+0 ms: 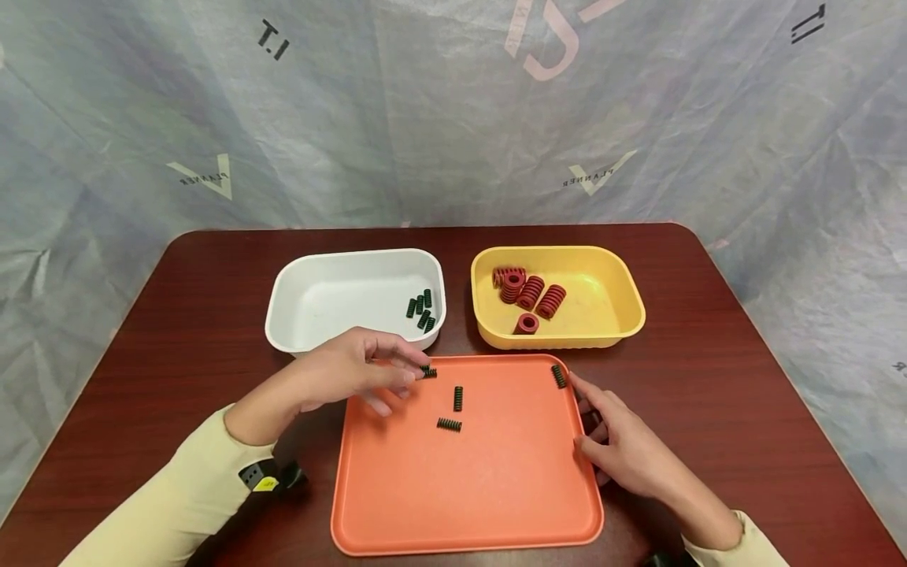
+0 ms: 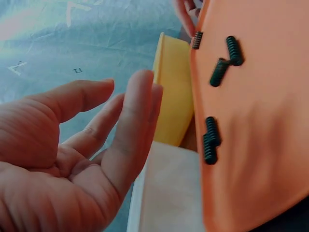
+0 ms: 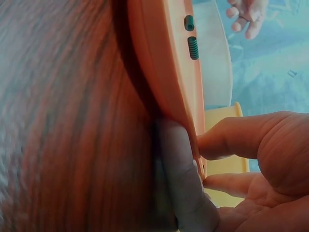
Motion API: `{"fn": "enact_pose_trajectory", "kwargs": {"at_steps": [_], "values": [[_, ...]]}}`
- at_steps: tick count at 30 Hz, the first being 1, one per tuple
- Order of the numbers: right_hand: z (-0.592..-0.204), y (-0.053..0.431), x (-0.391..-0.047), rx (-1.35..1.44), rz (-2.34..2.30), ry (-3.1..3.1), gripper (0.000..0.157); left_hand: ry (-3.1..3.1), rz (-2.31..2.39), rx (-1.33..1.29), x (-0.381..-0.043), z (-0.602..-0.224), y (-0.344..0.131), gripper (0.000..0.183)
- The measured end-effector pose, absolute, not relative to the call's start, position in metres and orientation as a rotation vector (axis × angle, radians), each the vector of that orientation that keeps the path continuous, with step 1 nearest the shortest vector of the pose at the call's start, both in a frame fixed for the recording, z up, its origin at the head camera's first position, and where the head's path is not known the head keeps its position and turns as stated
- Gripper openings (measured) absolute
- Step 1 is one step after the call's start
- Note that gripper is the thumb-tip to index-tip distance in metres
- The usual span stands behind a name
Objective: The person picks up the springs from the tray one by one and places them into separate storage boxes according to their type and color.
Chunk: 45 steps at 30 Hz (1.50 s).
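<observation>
My left hand (image 1: 354, 370) hovers over the far left corner of the orange tray (image 1: 460, 496), fingers loosely bent and apart. Its palm and fingers (image 2: 137, 113) hold nothing in the left wrist view. Close to those fingertips lies a pair of small dark green springs (image 2: 211, 140). Two more springs, one upright in view (image 1: 457, 398) and one crosswise (image 1: 449, 424), lie near the tray's middle. My right hand (image 1: 623, 445) grips the tray's right rim, its thumb and fingers on either side of the edge in the right wrist view. Another green spring (image 1: 559, 376) sits at the far right corner.
Behind the tray stands a white bin (image 1: 319, 276) with several green springs (image 1: 420, 305) at its right end. Beside it, a yellow bin (image 1: 602, 291) holds several thicker red springs (image 1: 531, 292). All rest on a dark wooden table (image 1: 708, 354) before a grey curtain.
</observation>
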State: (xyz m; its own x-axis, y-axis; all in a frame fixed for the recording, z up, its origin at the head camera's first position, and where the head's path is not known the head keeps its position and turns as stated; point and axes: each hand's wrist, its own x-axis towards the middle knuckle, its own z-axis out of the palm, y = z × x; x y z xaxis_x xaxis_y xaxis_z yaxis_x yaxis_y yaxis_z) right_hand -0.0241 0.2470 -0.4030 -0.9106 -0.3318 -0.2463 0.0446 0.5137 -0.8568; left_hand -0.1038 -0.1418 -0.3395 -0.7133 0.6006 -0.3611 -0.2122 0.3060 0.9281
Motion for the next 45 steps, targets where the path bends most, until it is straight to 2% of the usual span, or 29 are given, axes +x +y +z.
{"fn": "enact_pose_trajectory", "kwargs": {"at_steps": [6,20,28,37,45], "values": [[-0.402,0.246,-0.025,-0.209,-1.351,2.377,0.085,1.873,1.484,0.344,-0.100,-0.353,-0.140,0.040],[-0.402,0.246,-0.027,-0.211,-1.328,2.388,0.083,1.963,1.487,0.276,-0.098,-0.376,-0.136,0.044],[-0.403,0.246,-0.026,-0.223,-1.363,2.369,0.085,2.057,1.419,0.335,-0.100,-0.385,-0.128,0.044],[-0.404,0.245,-0.024,-0.191,-1.381,2.376,0.087,2.546,1.052,0.603,-0.098,-0.390,-0.110,0.032],[-0.403,0.246,-0.024,-0.177,-1.353,2.374,0.086,2.660,0.916,0.597,-0.094,-0.391,-0.103,0.021]]}}
